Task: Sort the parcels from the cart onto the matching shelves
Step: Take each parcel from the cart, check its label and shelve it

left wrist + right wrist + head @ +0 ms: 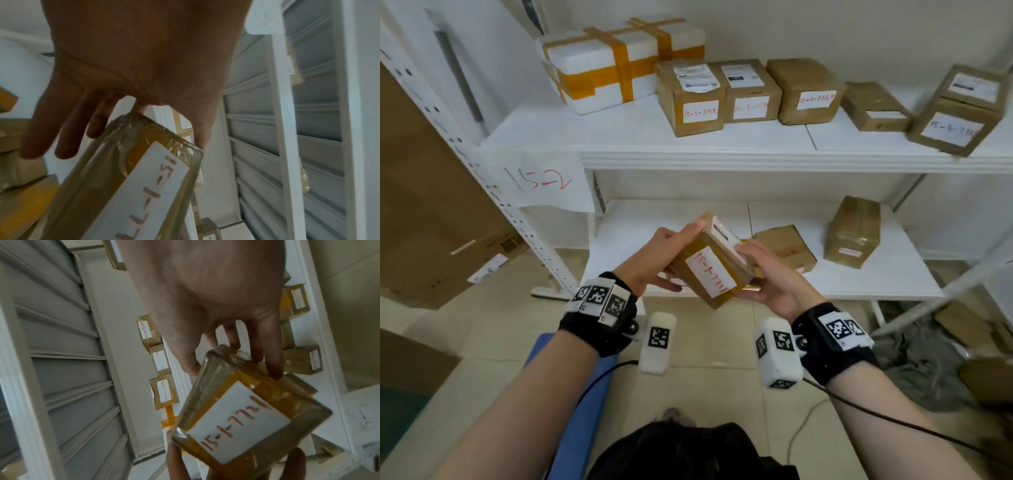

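I hold one small brown parcel [710, 262] tilted in front of the shelves. It is wrapped in glossy yellow tape, and its white label has red handwriting starting 15-1. My left hand [671, 255] grips its left end, thumb on the upper edge and fingers underneath. My right hand [755, 272] holds the right end the same way. The left wrist view shows the left hand [144, 65] over the parcel's corner [133, 178]. In the right wrist view the right hand [216, 305] pinches the parcel [242, 412]. A paper sign [541, 180] reading 15-2 hangs on the upper shelf [619, 137].
The upper shelf carries white foam boxes [602, 72] with orange tape and several labelled brown cartons [695, 96]. The lower shelf [893, 274] holds two brown parcels [786, 248] [854, 231]. A big cardboard sheet [421, 205] leans at left. Clutter [928, 359] lies on the floor at right.
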`<state>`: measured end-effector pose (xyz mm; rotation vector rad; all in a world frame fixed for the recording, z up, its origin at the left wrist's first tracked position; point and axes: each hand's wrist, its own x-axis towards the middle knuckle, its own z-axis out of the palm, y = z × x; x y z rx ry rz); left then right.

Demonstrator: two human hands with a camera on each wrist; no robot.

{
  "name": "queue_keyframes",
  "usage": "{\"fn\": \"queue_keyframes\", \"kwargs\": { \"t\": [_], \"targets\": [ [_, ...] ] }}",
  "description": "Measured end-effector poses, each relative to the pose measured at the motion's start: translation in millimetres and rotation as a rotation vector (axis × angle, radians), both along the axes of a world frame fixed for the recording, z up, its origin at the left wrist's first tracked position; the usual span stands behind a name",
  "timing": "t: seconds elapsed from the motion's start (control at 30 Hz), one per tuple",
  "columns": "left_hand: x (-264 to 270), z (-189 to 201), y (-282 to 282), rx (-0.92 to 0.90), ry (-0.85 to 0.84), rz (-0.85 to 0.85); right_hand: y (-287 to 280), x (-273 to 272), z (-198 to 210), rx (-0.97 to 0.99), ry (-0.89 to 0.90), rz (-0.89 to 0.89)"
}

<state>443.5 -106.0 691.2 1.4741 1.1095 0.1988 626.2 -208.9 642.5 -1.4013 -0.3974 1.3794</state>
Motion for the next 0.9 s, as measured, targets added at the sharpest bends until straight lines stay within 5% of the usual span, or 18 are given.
{"fn": "queue_keyframes", "kwargs": {
  "t": [0.3,0.53,0.9],
  "targets": [
    [30.6,-46.7,21.4,-0.262,-0.054,-0.039,4.2,23.7,-29.7,-0.119,-0.007,-0.163],
    [33.6,-81.7,35.4,-0.431,-0.149,-0.003,25.3,14.2,-52.4,-0.269,0.110,-0.079],
    [51.0,-187.3,92.3,-0.323,-0.016,0.138,67.2,55.0,-145.9,-0.251,0.148,-0.192]
  ]
}}
